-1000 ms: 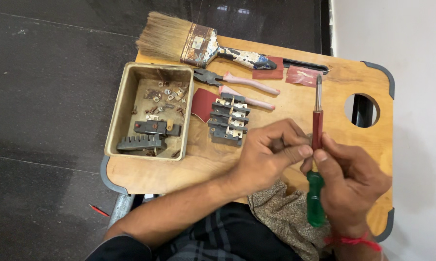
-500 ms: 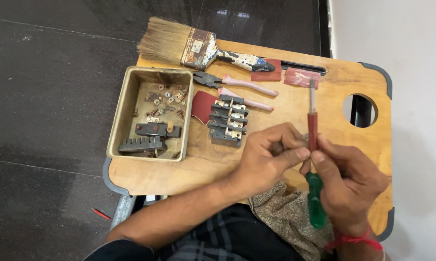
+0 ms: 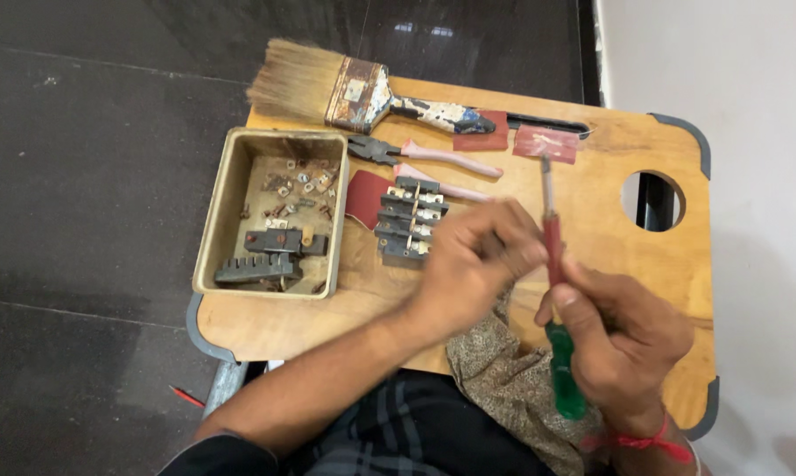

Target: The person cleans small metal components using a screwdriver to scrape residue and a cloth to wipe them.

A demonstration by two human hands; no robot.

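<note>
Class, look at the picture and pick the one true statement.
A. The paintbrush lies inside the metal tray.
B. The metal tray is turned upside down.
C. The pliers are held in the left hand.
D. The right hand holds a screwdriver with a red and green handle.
D: the right hand grips the screwdriver, whose handle is red above and green below, its shaft pointing away from the person beside the left hand.

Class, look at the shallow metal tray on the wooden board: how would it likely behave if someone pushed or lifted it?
The metal tray looks rigid, so it would probably slide flat across the wooden board rather than bend. The small loose parts inside would likely rattle and shift, perhaps spilling if it were tilted. Its low, wide shape suggests it is unlikely to tip.
</note>
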